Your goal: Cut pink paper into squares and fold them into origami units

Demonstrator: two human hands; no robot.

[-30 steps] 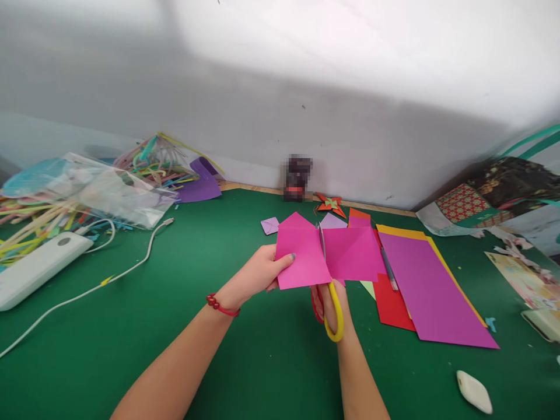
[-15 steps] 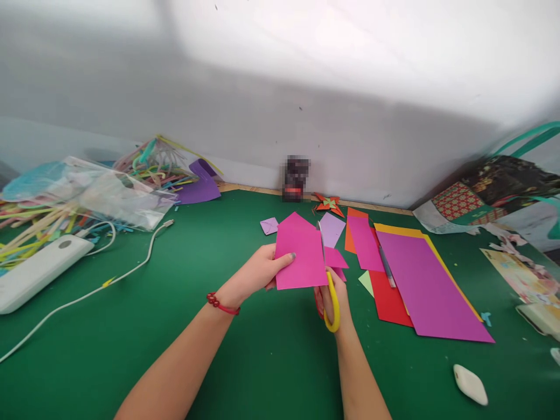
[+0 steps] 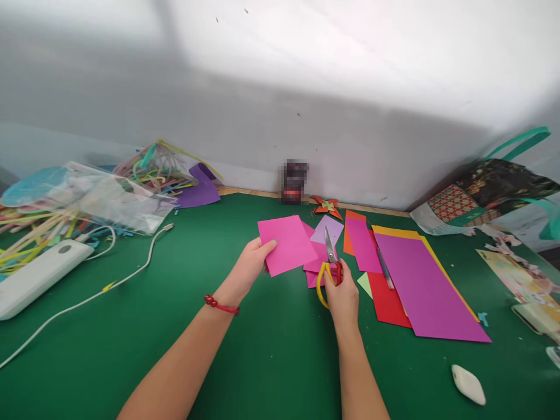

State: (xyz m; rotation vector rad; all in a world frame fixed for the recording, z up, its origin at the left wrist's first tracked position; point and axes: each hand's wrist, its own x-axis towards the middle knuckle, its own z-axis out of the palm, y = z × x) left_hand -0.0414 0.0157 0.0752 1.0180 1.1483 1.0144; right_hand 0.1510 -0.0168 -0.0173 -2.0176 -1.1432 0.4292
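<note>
My left hand point(image 3: 254, 262) pinches a square of bright pink paper point(image 3: 289, 244) by its left edge, thumb on top. My right hand point(image 3: 343, 291) grips a pair of scissors point(image 3: 331, 256) by its handles, one yellow and one red. The blades point away from me and look closed, apart from the held paper. Pink paper pieces point(image 3: 317, 265) lie on the table behind and below the blades, partly covered by the square. Just beyond the blade tips lies a lilac paper piece point(image 3: 328, 229).
Right of my hands lie red paper point(image 3: 389, 303), purple sheets point(image 3: 431, 286), a pen point(image 3: 385, 268) and a white case point(image 3: 468, 385). A folded orange star point(image 3: 327, 206) rests by the wall. At left are a white power strip point(image 3: 48, 277), its cable and a plastic bag point(image 3: 126, 198).
The scissors have come away from the pink paper and turned in my right hand. My left hand has moved the paper left and tilted it. A cut-off pink piece now lies on the table.
</note>
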